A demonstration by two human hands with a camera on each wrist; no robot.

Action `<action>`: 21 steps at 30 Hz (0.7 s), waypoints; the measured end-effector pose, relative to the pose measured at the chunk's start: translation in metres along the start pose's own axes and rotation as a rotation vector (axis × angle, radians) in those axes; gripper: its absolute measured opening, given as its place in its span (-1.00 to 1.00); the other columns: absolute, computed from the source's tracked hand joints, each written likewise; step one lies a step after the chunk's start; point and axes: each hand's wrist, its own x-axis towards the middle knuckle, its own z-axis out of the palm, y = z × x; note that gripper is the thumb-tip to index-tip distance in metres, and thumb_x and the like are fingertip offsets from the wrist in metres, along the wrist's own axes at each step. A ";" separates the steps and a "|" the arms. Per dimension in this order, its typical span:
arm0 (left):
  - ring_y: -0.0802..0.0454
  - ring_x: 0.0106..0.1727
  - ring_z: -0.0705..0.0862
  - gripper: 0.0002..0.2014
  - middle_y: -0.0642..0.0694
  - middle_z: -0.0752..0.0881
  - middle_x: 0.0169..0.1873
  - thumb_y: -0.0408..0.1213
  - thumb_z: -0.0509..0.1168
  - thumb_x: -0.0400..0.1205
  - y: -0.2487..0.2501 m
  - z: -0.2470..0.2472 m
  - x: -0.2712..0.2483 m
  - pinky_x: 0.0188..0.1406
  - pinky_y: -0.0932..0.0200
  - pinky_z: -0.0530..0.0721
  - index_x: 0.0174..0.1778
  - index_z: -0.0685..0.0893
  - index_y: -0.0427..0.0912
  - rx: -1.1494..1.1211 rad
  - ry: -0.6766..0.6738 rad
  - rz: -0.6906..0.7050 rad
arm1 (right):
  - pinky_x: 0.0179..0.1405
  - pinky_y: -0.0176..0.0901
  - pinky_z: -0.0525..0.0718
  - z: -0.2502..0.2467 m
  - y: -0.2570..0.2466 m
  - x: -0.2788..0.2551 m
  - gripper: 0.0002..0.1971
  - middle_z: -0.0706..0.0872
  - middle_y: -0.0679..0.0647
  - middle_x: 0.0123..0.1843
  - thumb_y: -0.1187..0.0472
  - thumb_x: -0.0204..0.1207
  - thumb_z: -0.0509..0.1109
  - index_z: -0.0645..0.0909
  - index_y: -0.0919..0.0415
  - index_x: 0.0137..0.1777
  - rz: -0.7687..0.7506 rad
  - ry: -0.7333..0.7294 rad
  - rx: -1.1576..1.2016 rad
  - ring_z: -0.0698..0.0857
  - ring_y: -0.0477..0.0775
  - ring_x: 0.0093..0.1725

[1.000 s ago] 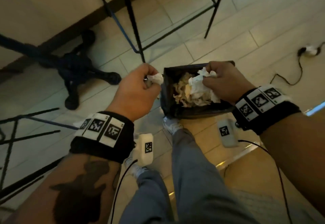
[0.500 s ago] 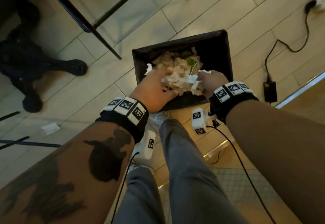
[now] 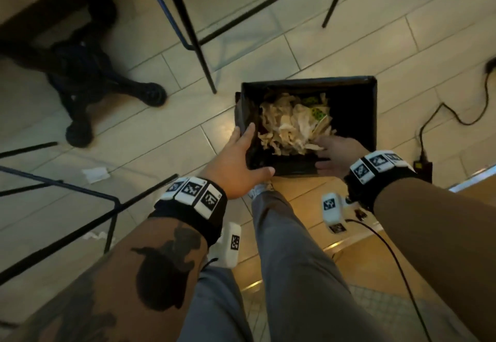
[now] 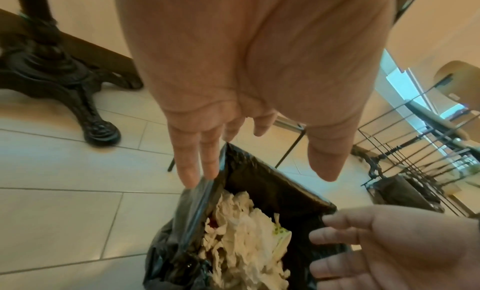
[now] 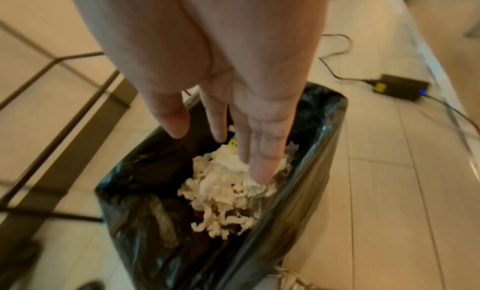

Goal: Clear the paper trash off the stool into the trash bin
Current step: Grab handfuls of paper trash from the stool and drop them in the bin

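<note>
A black-lined trash bin (image 3: 359, 92) stands on the tiled floor, filled with crumpled paper (image 3: 292, 127). My left hand (image 3: 241, 162) hovers flat over the bin's near-left corner, fingers straight, empty; in the left wrist view the left hand (image 4: 246, 160) has its fingertips at the liner edge of the bin (image 4: 272, 181). My right hand (image 3: 332, 153) reaches over the bin's near rim with straight fingers on the paper. In the right wrist view the right hand (image 5: 228, 146) has its fingertips pressing the paper pile (image 5: 228, 191) inside the bin (image 5: 324, 130).
Two scraps of paper (image 3: 95, 175) lie on the floor to the left, near black metal stool legs (image 3: 80, 207). A table pedestal (image 3: 88, 78) stands at the back left. A power adapter and cable (image 3: 424, 164) lie right of the bin. My legs stand just before the bin.
Both hands held crumpled paper over the bin earlier. Now the paper lies in the bin and both hands are spread flat, the left drawn back to the bin's corner.
</note>
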 end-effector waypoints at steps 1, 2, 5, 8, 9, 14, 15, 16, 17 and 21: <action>-0.07 0.76 0.27 0.06 0.01 -0.12 0.83 0.15 0.49 0.58 -0.005 -0.005 -0.015 0.71 -0.07 0.33 0.81 -0.13 0.23 -0.032 0.018 -0.005 | 0.28 0.28 0.68 0.001 -0.001 -0.005 -0.58 0.60 0.34 0.48 0.15 0.75 0.27 0.47 0.27 0.55 -0.022 -0.011 -0.093 0.68 0.34 0.20; -0.07 0.75 0.28 0.03 0.01 -0.05 0.83 0.16 0.48 0.58 -0.011 -0.010 -0.033 0.70 -0.10 0.36 0.81 -0.08 0.21 -0.064 0.040 -0.005 | 0.28 0.29 0.67 0.004 -0.002 -0.014 -0.57 0.62 0.42 0.46 0.17 0.73 0.29 0.48 0.34 0.53 -0.059 -0.019 -0.205 0.68 0.32 0.12; 0.01 0.66 0.43 -0.12 0.02 0.28 0.75 0.13 0.47 0.60 -0.026 -0.025 -0.092 0.61 -0.04 0.48 0.79 0.15 0.15 -0.143 0.146 -0.004 | 0.27 0.31 0.67 0.019 -0.012 -0.047 -0.67 0.72 0.47 0.23 0.26 0.71 0.31 0.60 0.43 0.38 -0.210 -0.036 -0.584 0.71 0.33 0.02; 0.11 0.51 0.57 -0.23 0.06 0.46 0.63 0.12 0.48 0.60 -0.045 -0.038 -0.158 0.46 0.11 0.59 0.72 0.33 0.14 -0.241 0.295 -0.080 | -0.21 0.05 0.71 0.054 -0.034 -0.100 -0.90 0.70 0.19 -0.20 0.22 0.68 0.36 0.64 0.26 0.06 -0.368 -0.065 -0.821 0.65 0.15 -0.33; 0.13 0.46 0.60 -0.25 0.08 0.48 0.60 0.13 0.47 0.60 -0.052 -0.041 -0.179 0.41 0.12 0.63 0.70 0.36 0.16 -0.286 0.341 -0.112 | -0.30 -0.02 0.65 0.070 -0.041 -0.119 -0.89 0.69 0.15 -0.26 0.20 0.67 0.37 0.65 0.25 0.03 -0.434 -0.088 -0.909 0.64 0.13 -0.37; 0.24 0.37 0.60 -0.37 0.19 0.53 0.47 0.13 0.46 0.61 -0.077 -0.048 -0.290 0.34 0.11 0.68 0.61 0.46 0.24 -0.492 0.579 -0.145 | 0.13 0.01 0.74 0.157 -0.059 -0.234 -0.75 0.82 0.04 0.02 0.05 0.66 0.38 0.73 0.08 0.25 -0.841 -0.222 -1.291 0.78 0.07 -0.03; 0.26 0.35 0.59 -0.39 0.23 0.51 0.44 0.13 0.45 0.62 -0.078 -0.049 -0.313 0.34 0.14 0.67 0.61 0.46 0.24 -0.498 0.620 -0.142 | 0.14 0.01 0.73 0.175 -0.059 -0.260 -0.74 0.81 0.03 0.05 0.04 0.65 0.38 0.71 0.05 0.28 -0.892 -0.249 -1.306 0.78 0.05 0.03; 0.29 0.34 0.59 -0.40 0.26 0.50 0.42 0.12 0.43 0.63 -0.079 -0.049 -0.336 0.34 0.17 0.65 0.60 0.45 0.25 -0.502 0.659 -0.128 | 0.13 0.00 0.73 0.191 -0.056 -0.284 -0.75 0.81 0.01 0.06 0.03 0.65 0.38 0.69 0.02 0.28 -0.944 -0.268 -1.315 0.77 0.03 0.05; 0.32 0.34 0.58 -0.42 0.28 0.50 0.41 0.13 0.42 0.64 -0.081 -0.048 -0.358 0.36 0.18 0.64 0.59 0.45 0.27 -0.510 0.696 -0.106 | 0.10 -0.01 0.73 0.207 -0.052 -0.312 -0.76 0.80 -0.01 0.06 0.02 0.66 0.38 0.68 -0.01 0.27 -0.998 -0.294 -1.309 0.76 0.01 0.04; 0.47 0.33 0.54 -0.46 0.42 0.53 0.37 0.25 0.37 0.62 -0.089 -0.039 -0.444 0.38 0.25 0.60 0.53 0.48 0.36 -0.508 0.842 -0.045 | -0.07 -0.23 0.73 0.263 -0.023 -0.421 -0.81 0.76 -0.12 0.03 -0.01 0.67 0.37 0.66 -0.11 0.24 -1.256 -0.425 -1.265 0.74 -0.15 -0.06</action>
